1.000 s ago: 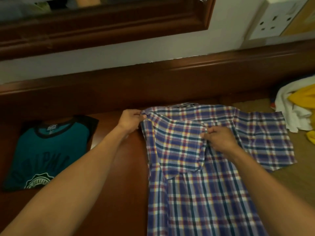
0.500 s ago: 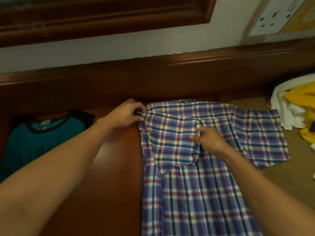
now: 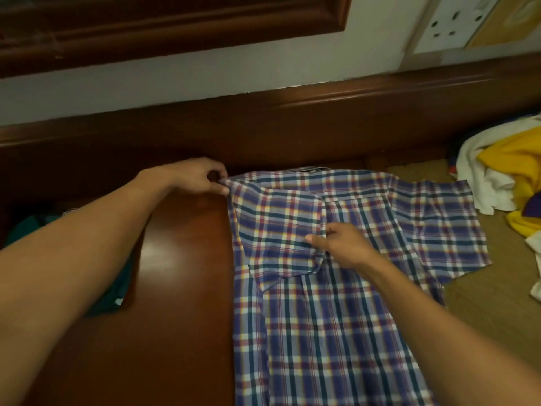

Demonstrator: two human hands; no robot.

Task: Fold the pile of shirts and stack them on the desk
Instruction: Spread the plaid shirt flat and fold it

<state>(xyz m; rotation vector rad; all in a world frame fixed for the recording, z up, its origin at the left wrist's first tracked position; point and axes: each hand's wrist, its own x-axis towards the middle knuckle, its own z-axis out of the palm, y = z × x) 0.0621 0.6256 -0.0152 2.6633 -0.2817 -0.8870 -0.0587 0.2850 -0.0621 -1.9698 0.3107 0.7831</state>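
On brown wooden counter, blue plaid shirt lies lengthwise toward me; left grip pinches shoulder corner, right grip pinches folded sleeve; spread sleeve nearer right.

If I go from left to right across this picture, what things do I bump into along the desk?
teal shirt → left hand → plaid shirt → clothes pile

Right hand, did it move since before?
Yes. The right hand slid a little down the folded sleeve, toward the person and away from the wall socket.
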